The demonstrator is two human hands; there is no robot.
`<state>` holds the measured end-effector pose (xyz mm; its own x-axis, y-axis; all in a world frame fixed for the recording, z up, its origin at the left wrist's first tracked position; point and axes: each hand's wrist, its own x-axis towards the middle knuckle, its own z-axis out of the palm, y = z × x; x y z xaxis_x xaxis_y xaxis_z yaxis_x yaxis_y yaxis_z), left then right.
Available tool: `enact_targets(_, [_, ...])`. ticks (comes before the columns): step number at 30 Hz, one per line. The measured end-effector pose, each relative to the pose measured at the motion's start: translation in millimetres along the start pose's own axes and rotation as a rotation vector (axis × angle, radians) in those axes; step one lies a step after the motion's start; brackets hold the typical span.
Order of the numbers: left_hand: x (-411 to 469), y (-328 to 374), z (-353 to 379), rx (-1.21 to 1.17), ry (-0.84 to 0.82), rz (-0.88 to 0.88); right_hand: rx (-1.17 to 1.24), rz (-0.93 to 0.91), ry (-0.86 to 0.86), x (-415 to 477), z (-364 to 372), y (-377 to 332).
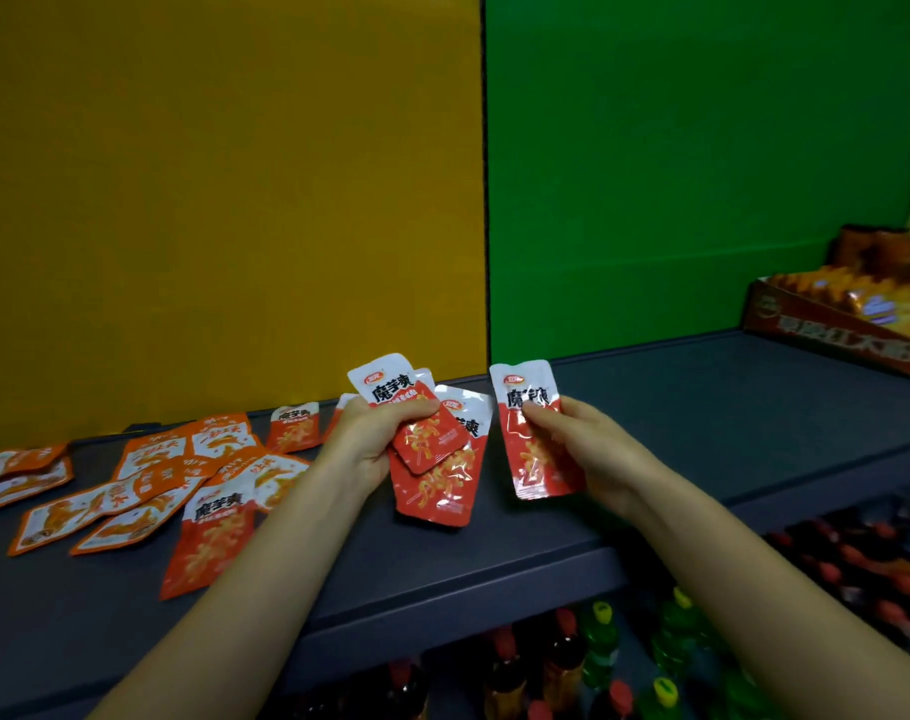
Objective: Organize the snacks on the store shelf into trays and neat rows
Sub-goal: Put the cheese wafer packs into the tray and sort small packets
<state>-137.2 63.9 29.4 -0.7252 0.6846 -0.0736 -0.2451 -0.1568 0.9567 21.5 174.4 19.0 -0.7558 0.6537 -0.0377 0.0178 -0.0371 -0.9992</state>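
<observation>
My left hand (375, 439) grips a fan of three red-and-white snack packets (432, 459) above the middle of the grey shelf (702, 423). A little to the right, my right hand (583, 444) pinches a single red-and-white packet (533, 449) upright, apart from the fan. Several loose orange-and-white packets (146, 480) lie scattered flat on the shelf's left part, with one larger red packet (211, 537) nearest the front edge. An orange cardboard tray (827, 335) with packets standing in rows sits at the far right of the shelf.
A yellow back panel (224, 200) and a green back panel (702, 174) meet behind my hands. Bottles with red, yellow and green caps (598, 662) stand on the lower shelf below the front edge.
</observation>
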Motion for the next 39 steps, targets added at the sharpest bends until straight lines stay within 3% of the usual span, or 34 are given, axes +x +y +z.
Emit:
enact_targets(5, [-1,-29,82,-0.049,-0.014,-0.058,0.051,-0.049,0.073,-21,-55,1])
enact_targets(11, [-10,-61,187,-0.018,-0.219,-0.127,-0.026,-0.100,0.274,-37,-154,3])
enact_targets(18, [-32,-112,305,0.069,-0.445,-0.222,-0.040,-0.074,0.349,-55,-276,5])
enact_targets(34, [-2,-161,552,0.106,-0.498,-0.174,0.050,-0.089,0.618,-85,-530,-3])
enact_targets(39, [19,-170,609,0.091,-0.499,-0.138,0.035,-0.073,0.629,-64,-590,-9])
